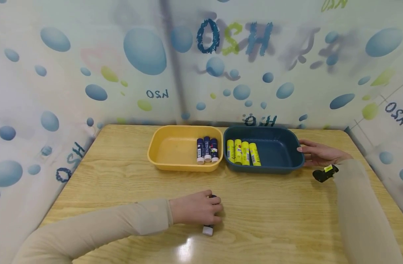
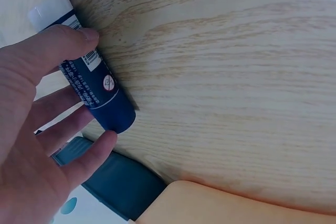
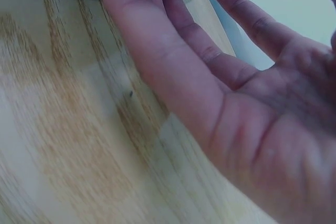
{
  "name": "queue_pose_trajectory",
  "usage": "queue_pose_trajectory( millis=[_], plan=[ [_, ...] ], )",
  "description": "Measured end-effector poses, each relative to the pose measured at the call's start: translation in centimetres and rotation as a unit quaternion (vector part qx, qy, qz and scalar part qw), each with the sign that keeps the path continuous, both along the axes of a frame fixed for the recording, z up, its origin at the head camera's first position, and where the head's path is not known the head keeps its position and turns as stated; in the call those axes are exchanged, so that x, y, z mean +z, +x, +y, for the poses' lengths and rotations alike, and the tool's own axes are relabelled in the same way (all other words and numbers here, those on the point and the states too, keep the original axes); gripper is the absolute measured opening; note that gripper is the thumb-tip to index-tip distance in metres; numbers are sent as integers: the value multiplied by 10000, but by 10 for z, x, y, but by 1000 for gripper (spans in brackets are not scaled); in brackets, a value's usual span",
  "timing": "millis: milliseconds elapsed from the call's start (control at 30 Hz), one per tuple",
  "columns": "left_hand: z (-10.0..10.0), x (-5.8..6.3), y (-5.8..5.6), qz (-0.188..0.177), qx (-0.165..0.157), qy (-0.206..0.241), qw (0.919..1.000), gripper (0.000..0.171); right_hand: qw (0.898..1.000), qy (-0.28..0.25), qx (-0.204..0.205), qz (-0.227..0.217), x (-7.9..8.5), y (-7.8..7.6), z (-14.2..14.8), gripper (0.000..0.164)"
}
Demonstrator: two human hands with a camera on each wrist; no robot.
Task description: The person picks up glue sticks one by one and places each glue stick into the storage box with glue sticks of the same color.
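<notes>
A dark blue glue stick (image 2: 97, 72) with a white cap lies between the thumb and fingers of my left hand (image 1: 196, 209), low over the table in front of the trays. In the head view the hand covers most of that stick, leaving its white end showing. My right hand (image 1: 320, 153) touches the right end of the dark blue tray (image 1: 274, 170), its fingers fairly straight against the wall and rim. Inside this tray lie several yellow glue sticks (image 1: 245, 153). Three dark blue glue sticks (image 1: 207, 148) lie at the right side of the yellow tray (image 1: 184, 168).
Both trays stand side by side near the back edge of the wooden table (image 1: 122, 183). Behind them hangs a pale curtain (image 1: 194, 84) with blue and green spots. A black device (image 1: 325, 173) is strapped at the right wrist.
</notes>
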State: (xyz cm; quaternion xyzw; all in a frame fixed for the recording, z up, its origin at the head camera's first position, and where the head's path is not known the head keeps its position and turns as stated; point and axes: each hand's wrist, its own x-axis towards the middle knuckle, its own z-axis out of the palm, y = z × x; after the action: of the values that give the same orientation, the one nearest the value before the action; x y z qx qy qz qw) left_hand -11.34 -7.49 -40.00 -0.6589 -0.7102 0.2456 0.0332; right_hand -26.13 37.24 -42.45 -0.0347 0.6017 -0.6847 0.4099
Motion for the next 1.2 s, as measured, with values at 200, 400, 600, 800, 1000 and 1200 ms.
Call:
queue_pose_trajectory(
  millis=[200,400,600,800,1000,1200],
  plan=[
    [3,5,-2,-138,128,-252,9995,20,10000,-14,88,15,-1,0,1,35],
    [4,8,-2,-121,130,-444,9989,22,10000,49,8,-21,-1,1,1,31],
    [4,10,-5,-205,191,-525,9982,26,9997,-214,32,-68,-2,0,1,28],
    [3,17,-8,-149,196,-556,9982,24,9993,-345,138,-47,-3,-1,3,30],
    [2,25,-13,-86,192,-551,9983,23,9995,-279,128,-36,-4,-2,4,27],
    [1,36,-19,14,226,-369,9991,20,9993,-323,161,26,-4,-1,2,29]
  ],
)
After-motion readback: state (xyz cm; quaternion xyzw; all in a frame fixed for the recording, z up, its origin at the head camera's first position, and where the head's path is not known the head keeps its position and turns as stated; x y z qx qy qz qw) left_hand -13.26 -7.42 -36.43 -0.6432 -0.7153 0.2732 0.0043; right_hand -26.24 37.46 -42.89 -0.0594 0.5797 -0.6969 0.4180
